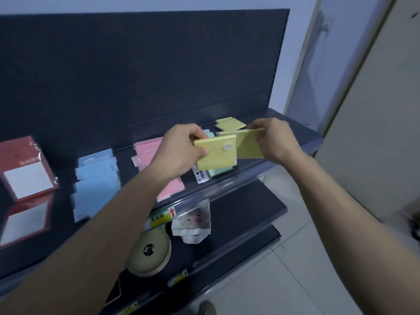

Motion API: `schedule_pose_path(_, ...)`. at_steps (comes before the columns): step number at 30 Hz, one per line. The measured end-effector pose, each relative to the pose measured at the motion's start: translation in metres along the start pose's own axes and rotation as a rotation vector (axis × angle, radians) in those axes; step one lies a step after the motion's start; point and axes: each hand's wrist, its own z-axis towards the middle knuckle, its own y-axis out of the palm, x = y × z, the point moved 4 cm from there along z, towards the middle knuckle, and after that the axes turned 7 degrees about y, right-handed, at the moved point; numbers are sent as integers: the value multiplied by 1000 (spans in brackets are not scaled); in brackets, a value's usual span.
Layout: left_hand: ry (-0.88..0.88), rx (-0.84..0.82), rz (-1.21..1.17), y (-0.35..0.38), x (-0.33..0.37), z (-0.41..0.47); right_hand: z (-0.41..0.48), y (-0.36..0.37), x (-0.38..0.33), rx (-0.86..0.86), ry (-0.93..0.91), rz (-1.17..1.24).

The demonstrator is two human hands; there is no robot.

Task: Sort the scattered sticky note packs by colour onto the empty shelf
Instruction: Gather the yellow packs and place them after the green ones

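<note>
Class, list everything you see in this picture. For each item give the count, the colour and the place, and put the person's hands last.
red packs: two, red with white panels, far left of shelf
blue packs: several overlapping, pale blue, right of the red
pink packs: at least two, pink, mid-shelf
green packs: count unclear, mint, right of the pink
shelved yellow packs: about two, yellow, far right
stickered yellow pack: one, yellow, held above the shelf
plain yellow pack: one, yellow, held beside it
shelf: one, dark grey
beige discs: a stack, black label, lower shelf
white pouch: one, lower shelf
left hand: grips the stickered yellow pack
right hand: pinches the plain yellow pack
</note>
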Motion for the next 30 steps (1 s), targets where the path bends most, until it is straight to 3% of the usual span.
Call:
schedule_pose_path(14, -14, 22, -30, 49, -24, 166, 173, 18, 45, -17, 18, -50)
schedule_pose_path(21, -75, 12, 20, 71, -42, 210, 245, 71, 67, -264, -65, -88)
schedule_pose_path(30, -288, 102, 51, 107, -61, 243, 316, 124, 89, -550, -211, -51)
